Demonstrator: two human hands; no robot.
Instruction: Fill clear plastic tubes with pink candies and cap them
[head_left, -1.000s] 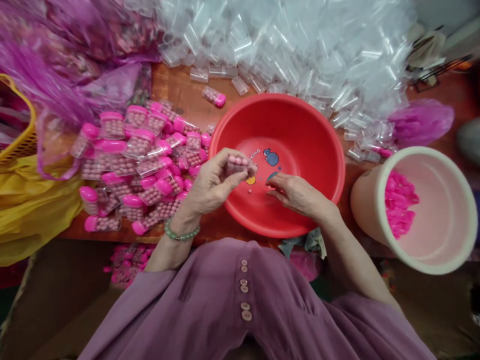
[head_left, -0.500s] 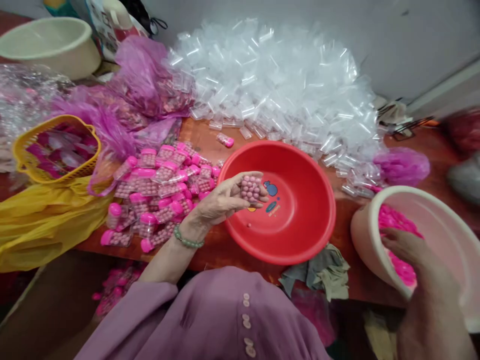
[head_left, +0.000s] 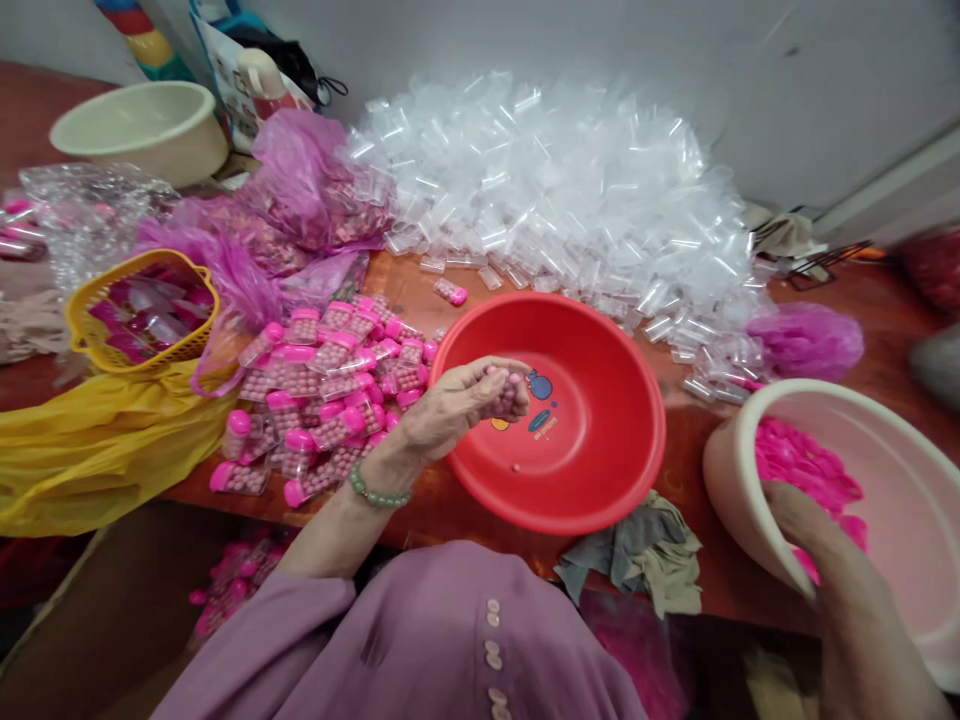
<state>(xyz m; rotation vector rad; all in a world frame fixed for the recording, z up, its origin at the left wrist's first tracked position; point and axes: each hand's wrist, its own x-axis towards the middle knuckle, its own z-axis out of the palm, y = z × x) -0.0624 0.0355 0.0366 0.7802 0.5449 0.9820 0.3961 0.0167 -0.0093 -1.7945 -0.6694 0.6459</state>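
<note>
Over the red basin (head_left: 600, 470), my left hand (head_left: 450, 410) is closed around a clear container of pink beads (head_left: 506, 395). One loose bead (head_left: 515, 468) lies on the basin floor. My right hand (head_left: 810, 525) reaches into the pale tub (head_left: 900, 440) among bright pink caps (head_left: 802, 460); its fingertips are hidden, so what it holds, if anything, cannot be made out. Left of the basin lies a heap of bead-filled containers with pink caps (head_left: 315, 380). One more capped container (head_left: 450, 292) sits behind the basin.
Clear empty containers (head_left: 555, 190) are piled at the back. On the left are a yellow basket (head_left: 142, 310), a yellow bag (head_left: 97, 450), purple bags (head_left: 300, 170) and a cream basin (head_left: 142, 130). Cloths (head_left: 637, 550) hang at the table's front edge.
The container in my left hand has turned and is now more covered by the fingers. My right hand has moved slightly lower in the tub. The view has shifted a little.
</note>
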